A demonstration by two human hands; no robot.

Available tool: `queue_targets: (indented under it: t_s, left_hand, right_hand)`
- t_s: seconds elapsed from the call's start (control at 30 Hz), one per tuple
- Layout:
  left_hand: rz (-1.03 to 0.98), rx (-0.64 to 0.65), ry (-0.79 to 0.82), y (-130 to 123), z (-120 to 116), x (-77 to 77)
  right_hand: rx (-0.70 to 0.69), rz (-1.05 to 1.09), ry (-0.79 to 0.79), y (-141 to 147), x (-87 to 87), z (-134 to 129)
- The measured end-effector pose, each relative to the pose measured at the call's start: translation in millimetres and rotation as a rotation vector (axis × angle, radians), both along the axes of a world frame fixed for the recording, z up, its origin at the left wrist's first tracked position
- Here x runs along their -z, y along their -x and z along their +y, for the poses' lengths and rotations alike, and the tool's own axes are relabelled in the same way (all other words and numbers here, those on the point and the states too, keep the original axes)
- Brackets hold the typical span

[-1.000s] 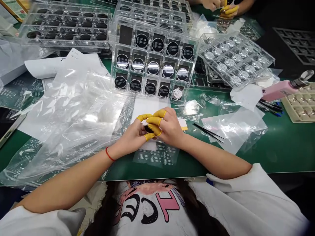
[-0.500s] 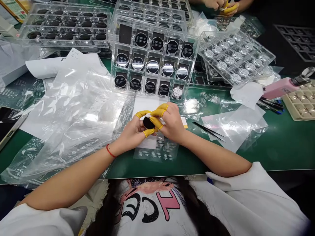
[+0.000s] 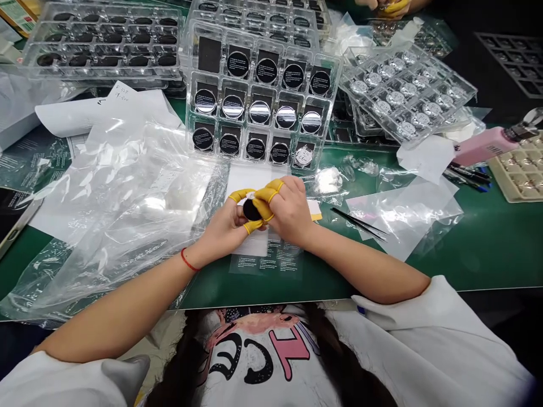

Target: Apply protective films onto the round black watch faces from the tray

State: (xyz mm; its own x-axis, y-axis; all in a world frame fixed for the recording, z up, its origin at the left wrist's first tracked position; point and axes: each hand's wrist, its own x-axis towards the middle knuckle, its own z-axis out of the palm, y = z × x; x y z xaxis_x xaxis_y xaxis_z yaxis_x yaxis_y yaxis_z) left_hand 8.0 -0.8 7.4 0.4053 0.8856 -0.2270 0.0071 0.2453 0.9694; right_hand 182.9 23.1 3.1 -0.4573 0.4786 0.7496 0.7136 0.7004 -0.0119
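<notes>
Yellow finger cots cover several of my fingertips. My left hand (image 3: 227,226) grips a round black disc (image 3: 251,210) by its edge, between thumb and fingers. My right hand (image 3: 291,209) pinches a small white wad (image 3: 250,195) against the disc's upper edge. Under both hands lie a white sheet (image 3: 257,247) and a clear film with white print (image 3: 286,261). Just behind them a clear compartment tray (image 3: 259,90) leans upright, holding round black discs with white print; its lower right disc is silvery.
Crumpled plastic film (image 3: 127,186) covers the left. Black tweezers (image 3: 358,221) lie right of my hands, near a clear bag (image 3: 403,217). Further right stand a pink bottle (image 3: 483,147), stacked clear trays (image 3: 407,93) and a beige tray (image 3: 520,169). Another person's hands (image 3: 392,7) show at the top.
The view has shifted slightly. My right fingers have moved a little over the disc's upper edge with the white wad. Both hands keep their hold.
</notes>
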Motion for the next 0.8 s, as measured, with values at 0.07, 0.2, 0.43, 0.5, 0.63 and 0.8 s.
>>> queue_targets:
  t_s: [0.07, 0.2, 0.43, 0.5, 0.63, 0.8]
  left_hand:
    - [0.004, -0.028, 0.03, -1.3, -0.8, -4.2]
    - [0.027, -0.071, 0.051, -1.2, -2.1, -14.2]
    - [0.042, -0.065, 0.067, -2.0, -0.2, -21.2]
    - [0.046, -0.038, 0.076, -2.4, -0.8, -21.3]
    - [0.032, -0.008, 0.076, -2.5, -2.5, -18.2]
    - [0.019, -0.009, 0.031, -0.5, -0.7, -11.7]
  right_hand:
    - [0.046, 0.01, 0.02, -5.6, 1.0, 6.8]
    - [0.093, 0.102, 0.118, -21.6, -3.9, 15.2]
    - [-0.057, 0.176, 0.226, -27.7, -25.4, 7.7]
    - [-0.103, 0.091, 0.204, -22.8, -25.5, 4.5]
    - [-0.086, 0.039, 0.194, -16.2, -18.0, -0.6]
    - [-0.139, -0.011, 0.239, -12.7, -9.9, -10.3]
